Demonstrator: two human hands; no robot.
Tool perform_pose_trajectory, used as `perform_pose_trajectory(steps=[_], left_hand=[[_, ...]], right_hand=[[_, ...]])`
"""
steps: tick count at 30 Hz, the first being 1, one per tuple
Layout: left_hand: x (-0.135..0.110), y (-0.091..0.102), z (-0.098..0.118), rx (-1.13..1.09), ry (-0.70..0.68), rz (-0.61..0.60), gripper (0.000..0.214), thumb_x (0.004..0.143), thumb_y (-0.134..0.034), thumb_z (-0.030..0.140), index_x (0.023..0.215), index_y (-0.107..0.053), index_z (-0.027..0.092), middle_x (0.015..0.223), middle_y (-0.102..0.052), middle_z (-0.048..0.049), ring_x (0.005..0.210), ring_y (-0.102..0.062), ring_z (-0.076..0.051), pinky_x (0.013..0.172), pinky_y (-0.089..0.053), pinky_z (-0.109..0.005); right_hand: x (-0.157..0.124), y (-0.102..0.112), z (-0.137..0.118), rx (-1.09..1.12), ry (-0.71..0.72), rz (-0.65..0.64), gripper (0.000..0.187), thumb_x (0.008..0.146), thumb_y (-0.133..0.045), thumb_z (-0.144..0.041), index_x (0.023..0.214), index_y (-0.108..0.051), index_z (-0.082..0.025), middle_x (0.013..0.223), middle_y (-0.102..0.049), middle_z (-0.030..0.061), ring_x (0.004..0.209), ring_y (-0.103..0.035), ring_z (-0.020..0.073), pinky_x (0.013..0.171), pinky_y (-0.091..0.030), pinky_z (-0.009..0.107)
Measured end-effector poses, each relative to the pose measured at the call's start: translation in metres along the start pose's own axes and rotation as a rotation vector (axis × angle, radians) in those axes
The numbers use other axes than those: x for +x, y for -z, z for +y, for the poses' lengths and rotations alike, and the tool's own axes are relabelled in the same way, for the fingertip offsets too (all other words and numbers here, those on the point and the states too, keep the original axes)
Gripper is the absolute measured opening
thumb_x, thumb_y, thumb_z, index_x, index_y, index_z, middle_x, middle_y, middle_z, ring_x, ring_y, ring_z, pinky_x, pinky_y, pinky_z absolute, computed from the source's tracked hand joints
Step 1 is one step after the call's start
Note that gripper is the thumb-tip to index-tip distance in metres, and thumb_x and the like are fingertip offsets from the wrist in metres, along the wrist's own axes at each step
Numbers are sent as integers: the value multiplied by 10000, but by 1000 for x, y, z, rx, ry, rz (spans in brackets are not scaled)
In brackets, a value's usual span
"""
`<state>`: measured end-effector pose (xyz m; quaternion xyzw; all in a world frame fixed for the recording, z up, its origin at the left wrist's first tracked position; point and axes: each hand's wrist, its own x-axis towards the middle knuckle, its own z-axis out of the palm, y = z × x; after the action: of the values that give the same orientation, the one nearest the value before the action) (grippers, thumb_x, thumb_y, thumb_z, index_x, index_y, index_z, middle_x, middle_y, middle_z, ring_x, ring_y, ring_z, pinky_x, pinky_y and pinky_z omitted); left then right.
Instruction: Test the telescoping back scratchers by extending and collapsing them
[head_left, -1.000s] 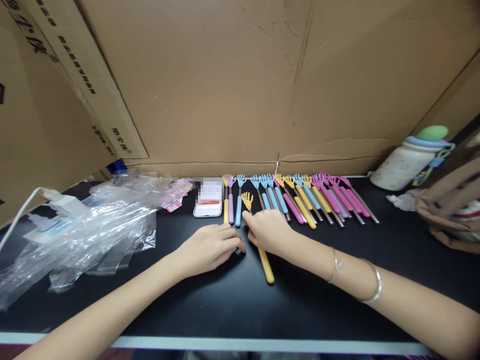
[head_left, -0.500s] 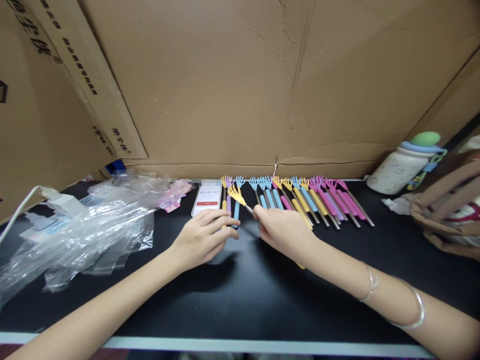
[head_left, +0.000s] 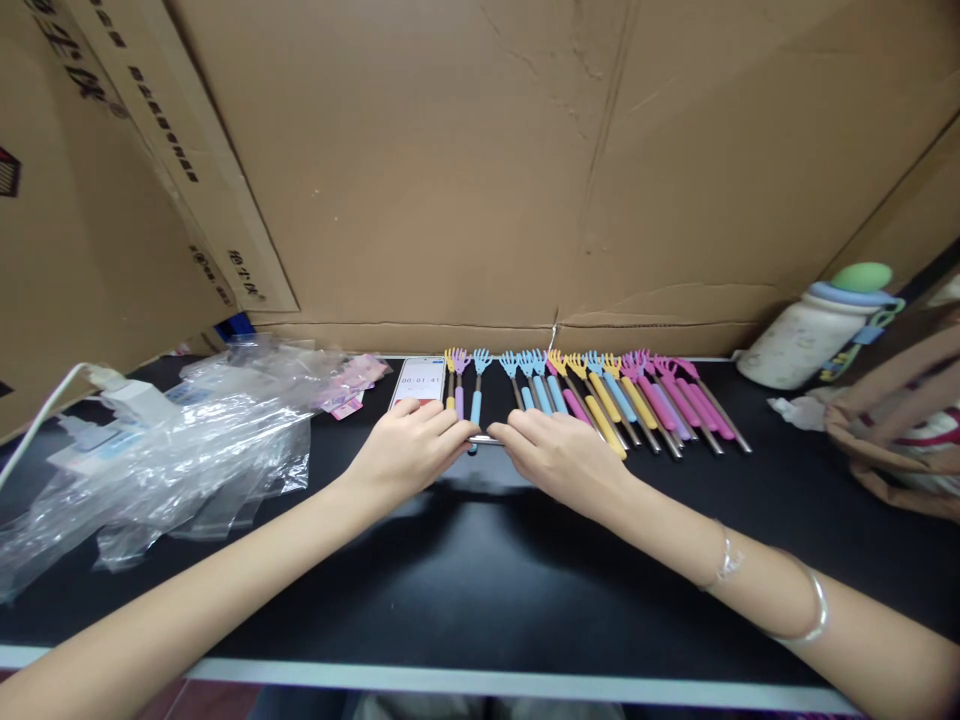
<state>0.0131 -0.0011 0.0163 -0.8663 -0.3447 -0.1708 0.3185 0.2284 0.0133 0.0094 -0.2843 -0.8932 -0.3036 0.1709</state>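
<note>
My left hand and my right hand meet a little above the black table, both closed on the two ends of one back scratcher. Only its short metal rod shows between my fingertips, lying crosswise. Its yellow claw and handle are hidden inside my hands. Just behind my hands lies a row of several back scratchers with yellow, blue, pink and purple claws and handles, side by side with the claws toward the cardboard wall.
A phone showing a timer lies left of the row. A heap of clear plastic bags and a white charger sit at the left. A bottle and a brown bag stand at the right. Cardboard walls the back.
My right hand lifted the yellow back scratcher off the table and turned it crosswise. My left hand came up and closed on its claw end, which no longer shows.
</note>
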Motion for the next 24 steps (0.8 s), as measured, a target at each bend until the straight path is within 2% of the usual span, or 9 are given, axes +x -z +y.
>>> perform_pose_trajectory(steps=[4, 8, 17, 21, 23, 24], left_hand=[[-4, 11, 1, 29, -20, 70, 255, 933, -405, 291, 768, -565, 181, 591, -558, 15, 606, -499, -146, 576, -287, -291], [-16, 20, -11, 48, -18, 74, 311, 942, -383, 322, 718, -550, 184, 575, -540, 15, 574, -484, -134, 551, -282, -279], [-51, 23, -50, 180, -16, -26, 280, 922, -422, 350, 700, -531, 218, 582, -533, 18, 619, -513, -139, 604, -343, -271], [-76, 22, -82, 224, 15, -35, 273, 927, -407, 355, 731, -544, 224, 600, -527, 21, 617, -503, -139, 572, -330, -262], [-95, 22, -99, 242, 94, -103, 300, 941, -365, 350, 735, -544, 224, 616, -518, 13, 641, -500, -149, 575, -325, -264], [-104, 22, -106, 231, 134, -113, 322, 948, -337, 334, 728, -546, 225, 608, -507, 6, 635, -494, -152, 567, -314, -267]], right_hand=[[3, 11, 6, -20, 60, 56, 292, 937, -354, -290, 740, -543, -186, 623, -493, 4, 638, -399, 128, 570, -216, 276], [-12, 24, 24, -118, 88, 25, 275, 930, -377, -292, 736, -546, -196, 637, -523, 3, 676, -416, 131, 600, -234, 281], [-85, 37, 90, -300, 14, -42, 258, 912, -415, -330, 742, -567, -210, 661, -548, 22, 700, -433, 130, 610, -266, 263], [-125, 36, 136, -303, -164, -215, 338, 924, -372, -362, 749, -606, -194, 672, -556, 68, 680, -427, 130, 599, -267, 276], [-147, 33, 161, -278, -224, -274, 372, 910, -375, -429, 816, -638, -182, 681, -563, 83, 664, -424, 133, 590, -272, 276], [-157, 30, 172, -275, -253, -262, 391, 900, -386, -451, 817, -645, -170, 682, -564, 92, 658, -427, 135, 593, -279, 277]])
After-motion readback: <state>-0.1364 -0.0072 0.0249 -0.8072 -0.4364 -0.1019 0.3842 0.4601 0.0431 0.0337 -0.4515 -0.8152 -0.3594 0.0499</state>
